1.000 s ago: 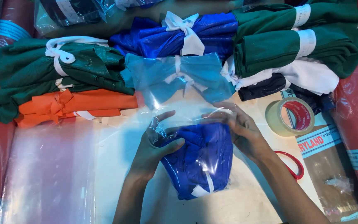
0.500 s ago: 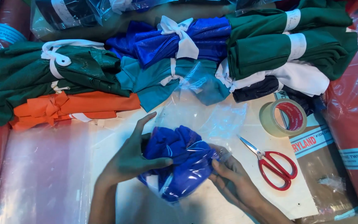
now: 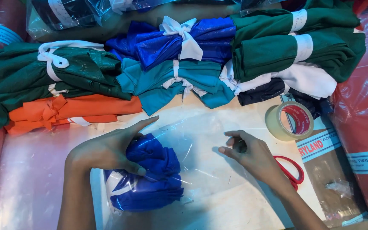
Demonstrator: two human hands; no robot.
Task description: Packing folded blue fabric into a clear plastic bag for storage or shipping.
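A folded blue cloth lies inside a clear plastic bag on the white table. My left hand rests on top of the cloth at its left side, pressing it down through the bag, fingers spread. My right hand lies on the flat part of the bag to the right of the cloth, its fingers curled and pinching the plastic.
Tied bundles of cloth line the back: dark green, orange, teal, blue, green, white. A tape roll and red-handled scissors sit right of my hand. Red wrapped rolls flank the right side.
The blue cloth has slid to the left, deeper into the bag. My left hand moved onto its top. My right hand came off the cloth and went right onto the flat plastic.
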